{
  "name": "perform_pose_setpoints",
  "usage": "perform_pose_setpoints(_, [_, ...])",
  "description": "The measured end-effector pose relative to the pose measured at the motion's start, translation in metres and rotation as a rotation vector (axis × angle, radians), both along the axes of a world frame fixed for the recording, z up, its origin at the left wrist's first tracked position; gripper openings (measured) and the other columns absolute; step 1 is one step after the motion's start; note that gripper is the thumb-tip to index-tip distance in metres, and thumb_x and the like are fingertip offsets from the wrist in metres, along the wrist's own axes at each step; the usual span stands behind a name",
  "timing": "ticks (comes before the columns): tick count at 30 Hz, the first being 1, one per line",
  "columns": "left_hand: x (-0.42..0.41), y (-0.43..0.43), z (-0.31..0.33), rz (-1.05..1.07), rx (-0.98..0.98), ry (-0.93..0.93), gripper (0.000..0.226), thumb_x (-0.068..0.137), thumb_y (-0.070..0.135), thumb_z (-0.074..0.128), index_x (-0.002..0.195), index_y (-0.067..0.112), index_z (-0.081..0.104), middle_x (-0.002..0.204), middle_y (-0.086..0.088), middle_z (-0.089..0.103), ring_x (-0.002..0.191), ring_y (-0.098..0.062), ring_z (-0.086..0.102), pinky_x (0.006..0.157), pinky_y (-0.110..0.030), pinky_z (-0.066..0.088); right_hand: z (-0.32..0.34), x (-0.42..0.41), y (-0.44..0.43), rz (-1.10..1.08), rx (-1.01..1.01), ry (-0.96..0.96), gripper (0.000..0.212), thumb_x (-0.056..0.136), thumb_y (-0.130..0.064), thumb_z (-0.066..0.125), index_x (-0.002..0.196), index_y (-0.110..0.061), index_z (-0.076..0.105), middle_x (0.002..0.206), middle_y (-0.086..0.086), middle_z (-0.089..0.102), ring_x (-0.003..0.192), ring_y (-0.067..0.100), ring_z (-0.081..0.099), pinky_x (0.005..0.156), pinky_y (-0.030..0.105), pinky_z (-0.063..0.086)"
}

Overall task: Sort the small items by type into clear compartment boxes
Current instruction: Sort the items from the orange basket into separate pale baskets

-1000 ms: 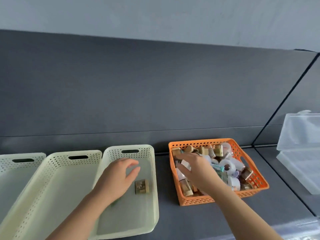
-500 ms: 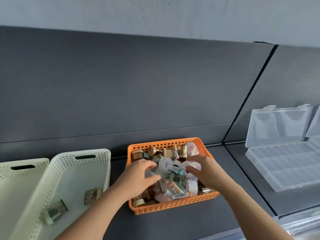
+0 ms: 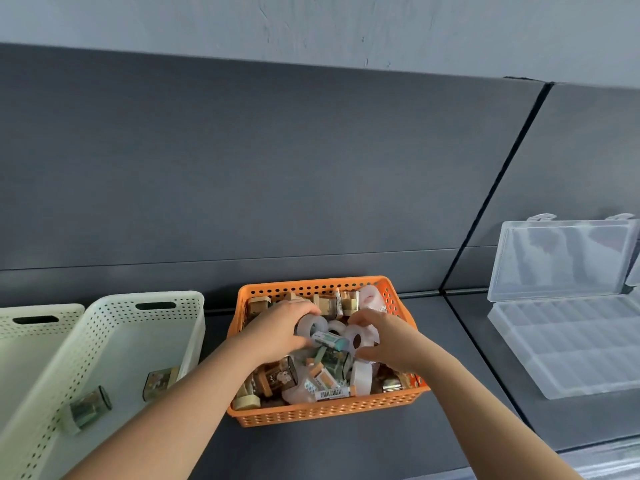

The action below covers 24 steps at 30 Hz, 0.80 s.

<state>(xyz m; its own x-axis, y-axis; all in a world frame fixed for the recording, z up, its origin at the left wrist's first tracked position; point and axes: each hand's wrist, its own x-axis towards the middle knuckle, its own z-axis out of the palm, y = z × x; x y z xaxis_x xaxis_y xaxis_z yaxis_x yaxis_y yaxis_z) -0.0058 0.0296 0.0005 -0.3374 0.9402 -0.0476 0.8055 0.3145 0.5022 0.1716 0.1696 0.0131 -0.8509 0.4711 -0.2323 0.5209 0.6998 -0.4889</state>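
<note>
Both hands work inside the orange basket [image 3: 313, 284], where the small items are piled directly beneath them. The left hand [image 3: 277, 332] curls its fingers round a white tape roll [image 3: 309, 325]. The right hand [image 3: 391, 339] cups a second roll [image 3: 358, 337], though a firm grip cannot be told. These rolls look light, stiff and smooth, best pinched across the rim. The clear compartment box [image 3: 571, 341] lies open well right of the right hand, and a cream basket [image 3: 114, 341] sits left of the left hand. All rest on a dark grey counter [image 3: 346, 452] under a grey back panel [image 3: 242, 168].
</note>
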Motion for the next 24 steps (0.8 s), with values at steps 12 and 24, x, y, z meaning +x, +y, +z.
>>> perform_pose_setpoints(12, [-0.009, -0.033, 0.018, 0.31, 0.249, -0.458, 0.041, 0.082, 0.019, 0.068, 0.117, 0.037, 0.056, 0.119, 0.013, 0.052, 0.11, -0.01, 0.054, 0.091, -0.03, 0.048, 0.01, 0.019, 0.008, -0.136, -0.086, 0.242, 0.05, 0.079, -0.02, 0.072, 0.121, -0.038, 0.05, 0.121, -0.008, 0.048, 0.093, 0.015, 0.057, 0.07, 0.022, 0.051])
perform_pose_setpoints(24, [0.004, -0.055, 0.03, 0.3, 0.115, -0.512, 0.046, 0.069, 0.03, 0.079, 0.107, 0.036, 0.054, 0.112, 0.012, 0.056, 0.105, -0.007, 0.054, 0.087, -0.026, 0.047, 0.014, 0.002, -0.021, -0.051, -0.258, 0.338, 0.056, 0.075, -0.024, 0.079, 0.123, -0.031, 0.052, 0.11, -0.013, 0.061, 0.097, 0.005, 0.063, 0.084, 0.025, 0.055])
